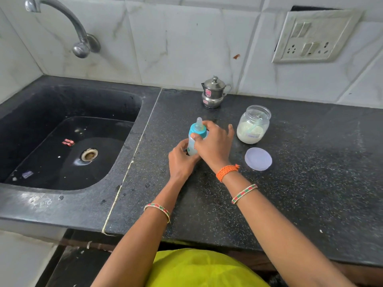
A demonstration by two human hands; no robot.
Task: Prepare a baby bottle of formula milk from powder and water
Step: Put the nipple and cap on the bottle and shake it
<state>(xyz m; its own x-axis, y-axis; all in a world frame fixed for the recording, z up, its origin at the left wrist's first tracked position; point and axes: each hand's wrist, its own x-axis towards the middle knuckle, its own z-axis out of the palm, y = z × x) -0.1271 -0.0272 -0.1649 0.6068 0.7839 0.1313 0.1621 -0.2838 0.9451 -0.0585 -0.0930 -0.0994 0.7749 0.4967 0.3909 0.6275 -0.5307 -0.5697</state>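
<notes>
A baby bottle (192,142) with a teal collar (196,130) and clear teat stands upright on the black counter (290,183). My left hand (181,160) wraps around the bottle's lower body. My right hand (213,142) grips the teal collar from the right. To the right stands an open clear jar (253,125) holding white formula powder and a pale green scoop. The jar's lilac lid (258,158) lies flat in front of it. A small steel jug (213,93) with a lid stands at the back by the wall.
A black sink (62,141) with a drain lies to the left, with a steel tap (62,19) above it. A switch and socket plate (315,36) is on the tiled wall at the right. The counter's front edge runs close to my body.
</notes>
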